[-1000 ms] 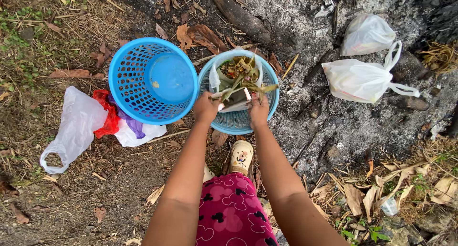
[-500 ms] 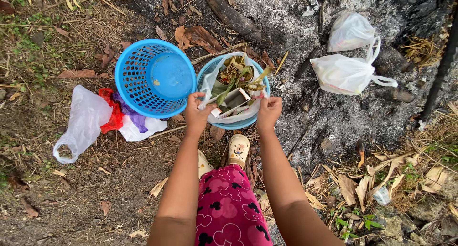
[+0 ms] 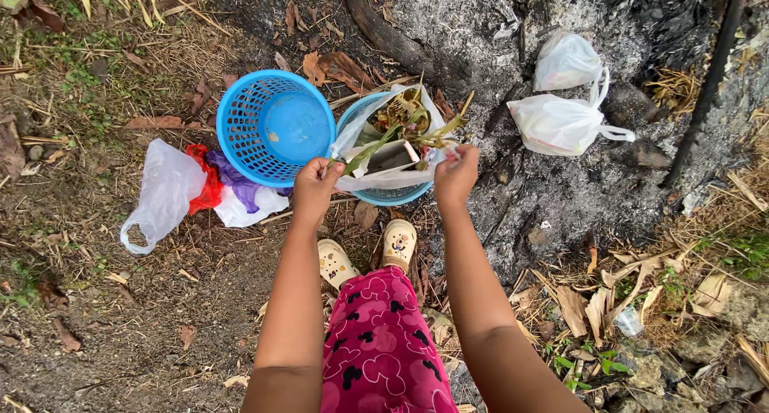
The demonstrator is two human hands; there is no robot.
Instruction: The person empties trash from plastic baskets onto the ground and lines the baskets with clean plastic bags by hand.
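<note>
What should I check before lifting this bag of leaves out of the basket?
1. Left hand grips the bag's near edge: ok.
2. Right hand pinches the other edge: ok.
3. White bag open, with leaves and a flat carton sticking out, so things might spill: not ok.
4. Bag sits over the smaller blue basket; whether it snags on the rim: cannot tell.
5. The bigger blue basket stands right beside it, close to the left hand: not ok, mind it.
6. Feet in pale clogs stand apart from both baskets: ok.
</note>
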